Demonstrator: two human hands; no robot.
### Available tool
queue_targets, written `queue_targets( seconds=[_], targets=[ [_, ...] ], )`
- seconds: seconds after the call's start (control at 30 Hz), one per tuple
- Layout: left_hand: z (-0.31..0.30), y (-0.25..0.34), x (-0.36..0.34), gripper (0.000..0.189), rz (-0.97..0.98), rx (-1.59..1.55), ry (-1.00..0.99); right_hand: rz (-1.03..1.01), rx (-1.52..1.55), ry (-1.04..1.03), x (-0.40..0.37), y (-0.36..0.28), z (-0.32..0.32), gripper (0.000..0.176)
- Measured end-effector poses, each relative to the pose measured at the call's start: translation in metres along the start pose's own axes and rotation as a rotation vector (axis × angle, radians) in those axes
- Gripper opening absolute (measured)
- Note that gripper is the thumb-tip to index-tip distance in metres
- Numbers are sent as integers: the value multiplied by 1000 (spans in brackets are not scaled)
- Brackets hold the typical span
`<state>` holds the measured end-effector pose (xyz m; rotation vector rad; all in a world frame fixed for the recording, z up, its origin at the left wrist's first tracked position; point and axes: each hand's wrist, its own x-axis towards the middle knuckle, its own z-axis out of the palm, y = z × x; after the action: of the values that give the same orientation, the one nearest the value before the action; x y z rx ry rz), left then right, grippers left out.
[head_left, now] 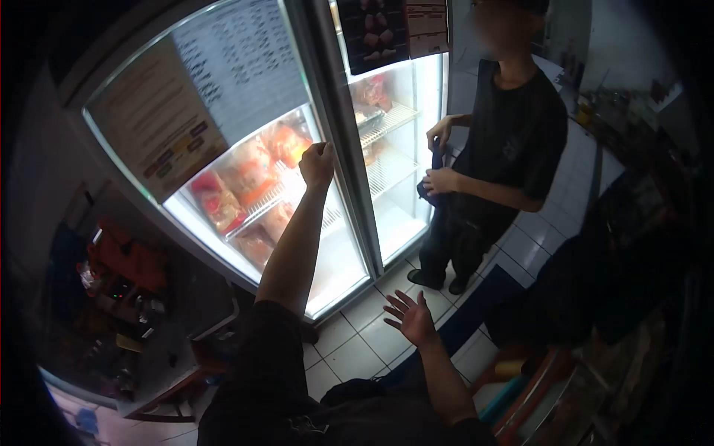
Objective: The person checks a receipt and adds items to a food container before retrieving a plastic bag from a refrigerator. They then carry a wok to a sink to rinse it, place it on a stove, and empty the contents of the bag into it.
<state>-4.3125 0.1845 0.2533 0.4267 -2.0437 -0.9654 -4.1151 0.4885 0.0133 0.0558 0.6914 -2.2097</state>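
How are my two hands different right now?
Your left hand is curled shut, and your right hand is open with its fingers spread. The left hand is raised against the edge of the freezer door, while the right hand hovers low over the tiled floor. Both hands are bare.

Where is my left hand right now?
In the head view, the left hand is raised left of centre, closed on the right edge of the left glass door, in front of the red packets on the fridge shelf.

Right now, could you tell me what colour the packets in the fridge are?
Red and orange packets, clearest in the head view.
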Motion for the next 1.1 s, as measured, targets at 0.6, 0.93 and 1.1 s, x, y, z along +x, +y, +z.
queue_targets(
  seconds=[0.6,0.93,1.1],
  targets=[
    [46,27,-21,23,-9,424,164,73,52,33,18,-133,-77,76],
    [-52,98,-227,14,-79,178,118,-17,-332,-477,156,-224,76,66],
    [-124,105,-339,23,-412,11,220,-95,-659,-729,207,-218,203,53]
  ],
)
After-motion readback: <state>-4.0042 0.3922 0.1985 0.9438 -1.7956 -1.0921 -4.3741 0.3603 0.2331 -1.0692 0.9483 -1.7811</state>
